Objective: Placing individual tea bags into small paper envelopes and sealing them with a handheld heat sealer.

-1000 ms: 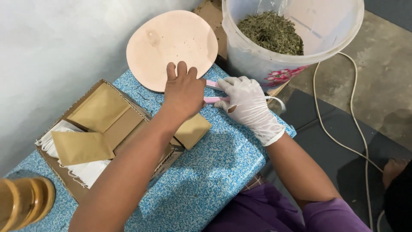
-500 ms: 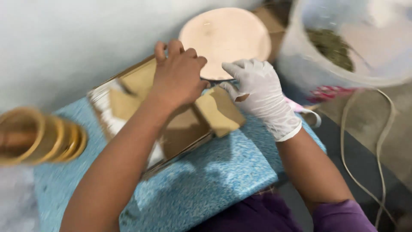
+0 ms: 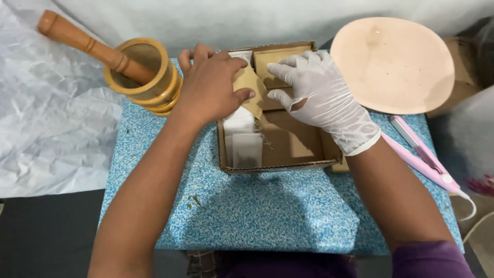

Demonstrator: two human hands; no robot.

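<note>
An open cardboard box (image 3: 288,166) sits on a small blue speckled table (image 3: 267,211). Inside lie brown paper envelopes (image 3: 275,57) and white sachets (image 3: 246,148). My left hand (image 3: 211,87), bare, rests over the box's left side, its thumb and fingers pinching a brown envelope (image 3: 250,86). My right hand (image 3: 321,98), in a white glove torn near the thumb, reaches into the box from the right, fingertips touching the brown envelopes at the back.
A wooden mortar (image 3: 146,77) with a pestle (image 3: 85,41) stands at the table's back left. A pale pink plate (image 3: 393,64) lies at the back right. A pink corded sealing tool (image 3: 419,154) lies along the right edge. Crinkled white sheeting (image 3: 51,118) covers the floor at left.
The view has swung left, bringing the mortar and pestle into sight and losing the bucket. Both hands have moved from the pink tool into the box.
</note>
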